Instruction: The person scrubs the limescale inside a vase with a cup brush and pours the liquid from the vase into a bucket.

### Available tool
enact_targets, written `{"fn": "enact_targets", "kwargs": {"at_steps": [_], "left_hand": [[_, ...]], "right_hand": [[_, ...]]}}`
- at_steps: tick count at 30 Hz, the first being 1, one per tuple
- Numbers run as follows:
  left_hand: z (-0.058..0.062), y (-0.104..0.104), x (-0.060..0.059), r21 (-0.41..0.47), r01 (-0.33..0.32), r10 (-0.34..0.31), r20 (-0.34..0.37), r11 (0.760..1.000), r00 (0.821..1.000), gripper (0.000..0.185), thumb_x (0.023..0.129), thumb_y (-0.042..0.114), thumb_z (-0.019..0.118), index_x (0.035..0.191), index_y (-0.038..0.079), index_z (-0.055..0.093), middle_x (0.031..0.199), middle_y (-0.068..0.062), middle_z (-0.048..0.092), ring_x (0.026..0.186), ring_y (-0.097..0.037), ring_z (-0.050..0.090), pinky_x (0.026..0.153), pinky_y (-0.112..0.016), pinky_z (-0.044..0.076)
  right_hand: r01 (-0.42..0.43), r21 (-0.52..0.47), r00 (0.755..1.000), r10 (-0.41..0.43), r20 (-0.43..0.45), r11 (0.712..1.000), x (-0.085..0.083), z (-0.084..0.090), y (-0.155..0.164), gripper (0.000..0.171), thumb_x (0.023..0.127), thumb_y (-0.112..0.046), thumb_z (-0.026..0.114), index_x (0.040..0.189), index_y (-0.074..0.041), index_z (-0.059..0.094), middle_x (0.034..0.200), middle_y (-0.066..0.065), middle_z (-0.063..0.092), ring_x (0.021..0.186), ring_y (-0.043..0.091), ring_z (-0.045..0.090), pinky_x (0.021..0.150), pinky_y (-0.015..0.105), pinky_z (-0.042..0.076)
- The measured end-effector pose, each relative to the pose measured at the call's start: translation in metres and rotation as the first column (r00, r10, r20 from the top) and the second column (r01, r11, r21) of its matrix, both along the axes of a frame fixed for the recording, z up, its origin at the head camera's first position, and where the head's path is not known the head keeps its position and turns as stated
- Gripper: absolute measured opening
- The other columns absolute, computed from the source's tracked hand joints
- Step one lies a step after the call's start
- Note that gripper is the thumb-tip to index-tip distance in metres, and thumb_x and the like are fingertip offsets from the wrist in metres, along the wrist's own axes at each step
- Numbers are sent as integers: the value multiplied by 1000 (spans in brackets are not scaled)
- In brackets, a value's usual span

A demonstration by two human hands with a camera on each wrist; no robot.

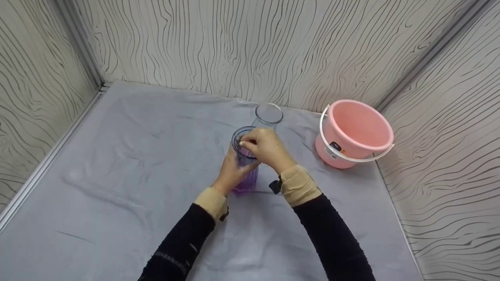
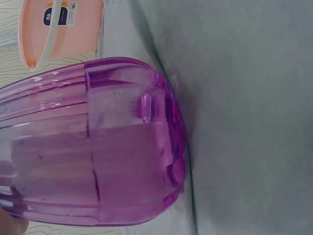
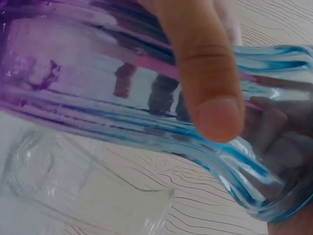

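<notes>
My left hand (image 1: 231, 171) grips a ribbed glass vase (image 1: 245, 181), purple at the base and blue toward the mouth, around its upper part. In the right wrist view, the left thumb (image 3: 210, 93) lies across the vase. My right hand (image 1: 267, 146) is at the mouth, fingers curled and tips inside the rim. A thin pink stick-like strip (image 3: 159, 67) shows through the glass, running toward those fingertips; I cannot tell what it is. The vase's purple lower part (image 2: 98, 147) fills much of the left wrist view. Close behind stands a clear glass vase (image 1: 269, 113).
A pink bucket (image 1: 332, 152) with a white handle (image 1: 353, 159) stands at the back right. A grey cloth (image 1: 129, 156) covers the table. Wood-patterned panels (image 1: 234, 47) close in the back and sides.
</notes>
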State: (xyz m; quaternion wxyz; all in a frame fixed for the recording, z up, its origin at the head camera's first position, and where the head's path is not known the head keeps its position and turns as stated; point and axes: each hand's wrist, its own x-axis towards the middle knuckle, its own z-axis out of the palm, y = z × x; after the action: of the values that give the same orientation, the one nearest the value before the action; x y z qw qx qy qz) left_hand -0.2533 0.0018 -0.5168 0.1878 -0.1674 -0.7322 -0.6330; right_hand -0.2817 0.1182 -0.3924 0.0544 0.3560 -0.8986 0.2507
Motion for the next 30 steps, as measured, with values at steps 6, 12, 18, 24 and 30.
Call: {"fn": "enact_targets", "kwargs": {"at_steps": [6, 12, 18, 24, 30], "left_hand": [[-7, -2, -5, 10, 18, -18, -23, 1000, 1000, 76, 87, 17, 82, 145, 1, 37, 141, -12, 54, 131, -25, 52, 113, -38, 40], [-6, -3, -5, -2, 18, -18, -14, 1000, 1000, 77, 88, 18, 81, 146, -1, 35, 142, -15, 53, 132, -27, 52, 113, -36, 40], [-6, -4, -4, -9, 6, -6, -8, 1000, 1000, 78, 88, 18, 81, 147, -2, 34, 143, -16, 52, 132, -28, 52, 112, -38, 42], [-6, -3, -4, 19, 28, -28, 4, 999, 1000, 77, 88, 15, 81, 147, -2, 34, 142, -18, 53, 128, -27, 55, 109, -37, 45], [-6, -1, -3, 28, 41, -41, 17, 999, 999, 74, 89, 17, 80, 146, 2, 35, 139, -13, 55, 126, -24, 56, 107, -38, 46]], "right_hand": [[34, 32, 999, -32, -38, 999, 3, 1, -2, 12, 93, -9, 73, 85, 0, 77, 80, 11, 68, 71, 22, 61, 66, 38, 55], [57, 124, 998, -55, -18, 991, 3, 5, -7, 12, 92, -6, 73, 84, 2, 76, 84, 14, 68, 78, 27, 65, 72, 40, 57], [42, 194, 999, -47, 21, 980, 1, 7, -10, 11, 93, -5, 70, 91, 2, 78, 91, 16, 70, 87, 30, 68, 81, 41, 58], [3, 233, 994, -28, 103, 972, -1, 11, -10, 14, 95, -6, 68, 89, 1, 78, 91, 13, 73, 81, 23, 66, 76, 39, 57], [-39, 210, 990, 9, 139, 977, -4, 12, -7, 18, 96, -7, 67, 83, 1, 76, 80, 8, 72, 65, 13, 53, 64, 32, 52]]}}
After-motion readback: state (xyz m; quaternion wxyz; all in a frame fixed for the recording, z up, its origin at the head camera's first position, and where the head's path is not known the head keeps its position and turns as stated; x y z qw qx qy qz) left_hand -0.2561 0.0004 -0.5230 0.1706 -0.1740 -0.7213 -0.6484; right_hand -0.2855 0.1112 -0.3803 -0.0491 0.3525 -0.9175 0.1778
